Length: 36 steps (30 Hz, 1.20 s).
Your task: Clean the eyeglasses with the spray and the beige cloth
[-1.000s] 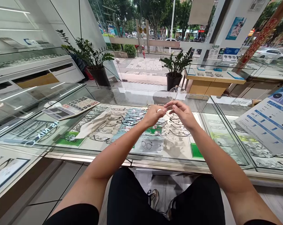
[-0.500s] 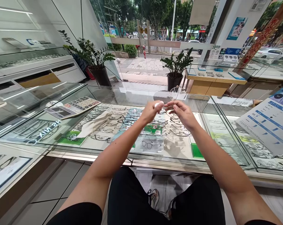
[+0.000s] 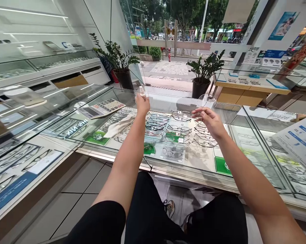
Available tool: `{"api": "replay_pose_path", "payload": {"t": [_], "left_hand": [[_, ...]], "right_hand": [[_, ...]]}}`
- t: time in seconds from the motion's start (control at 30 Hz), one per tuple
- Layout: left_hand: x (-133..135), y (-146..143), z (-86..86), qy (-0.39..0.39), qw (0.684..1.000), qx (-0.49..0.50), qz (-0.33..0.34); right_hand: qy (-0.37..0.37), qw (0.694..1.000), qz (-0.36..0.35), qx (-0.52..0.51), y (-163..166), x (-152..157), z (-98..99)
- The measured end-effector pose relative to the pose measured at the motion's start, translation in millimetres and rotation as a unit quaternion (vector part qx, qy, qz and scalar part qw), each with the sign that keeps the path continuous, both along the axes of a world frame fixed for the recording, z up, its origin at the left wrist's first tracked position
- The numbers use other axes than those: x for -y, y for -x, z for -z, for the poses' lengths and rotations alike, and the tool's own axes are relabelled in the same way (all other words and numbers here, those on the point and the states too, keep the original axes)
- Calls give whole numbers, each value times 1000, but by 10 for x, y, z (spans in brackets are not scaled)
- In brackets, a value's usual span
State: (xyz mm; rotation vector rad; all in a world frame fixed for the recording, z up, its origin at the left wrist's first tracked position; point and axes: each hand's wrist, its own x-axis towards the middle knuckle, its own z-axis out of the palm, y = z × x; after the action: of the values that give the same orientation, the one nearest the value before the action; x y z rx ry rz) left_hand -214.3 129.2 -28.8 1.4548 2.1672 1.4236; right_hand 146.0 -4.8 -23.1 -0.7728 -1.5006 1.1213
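Note:
My left hand [image 3: 143, 102] is closed round a small white spray bottle [image 3: 142, 90], held upright above the far edge of the glass display counter [image 3: 168, 169]. Over the counter's right part, my right hand [image 3: 209, 118] pinches a pair of thin-rimmed eyeglasses [image 3: 206, 100]; a round clear lens rises behind the fingers. The hands are well apart. Under the glass lie rows of eyeglass frames [image 3: 156, 127]. A pale cloth [image 3: 119, 126] rests on the counter left of my left forearm.
A large calculator [image 3: 102, 108] lies at the back left of the counter, with a silver laptop-like device [image 3: 24, 95] farther left. At the right stands a white and blue printed board [image 3: 299, 139]. Potted plants [image 3: 202, 73] stand beyond the counter before the glass doors.
My left hand has moved left and away from the eyeglasses with the spray bottle. My right hand still holds the glasses. The view has turned slightly left.

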Motion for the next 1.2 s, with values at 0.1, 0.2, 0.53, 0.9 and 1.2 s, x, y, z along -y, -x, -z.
{"api": "replay_pose_path", "payload": {"t": [0.1, 0.2, 0.53, 0.9, 1.2], "left_hand": [[21, 178, 30, 58, 998, -12, -21], [23, 305, 48, 86, 996, -1, -36], [23, 364, 72, 118, 992, 8, -45], [102, 292, 46, 143, 989, 8, -37], [634, 262, -236, 30, 991, -96, -84]], "right_hand": [[1, 1000, 2, -3, -13, -7, 5], [5, 1000, 2, -13, -18, -4, 4], [5, 1000, -3, -12, -7, 3, 25], [17, 1000, -10, -17, 6, 64, -30], [9, 1000, -1, -21, -56, 45, -37]]}}
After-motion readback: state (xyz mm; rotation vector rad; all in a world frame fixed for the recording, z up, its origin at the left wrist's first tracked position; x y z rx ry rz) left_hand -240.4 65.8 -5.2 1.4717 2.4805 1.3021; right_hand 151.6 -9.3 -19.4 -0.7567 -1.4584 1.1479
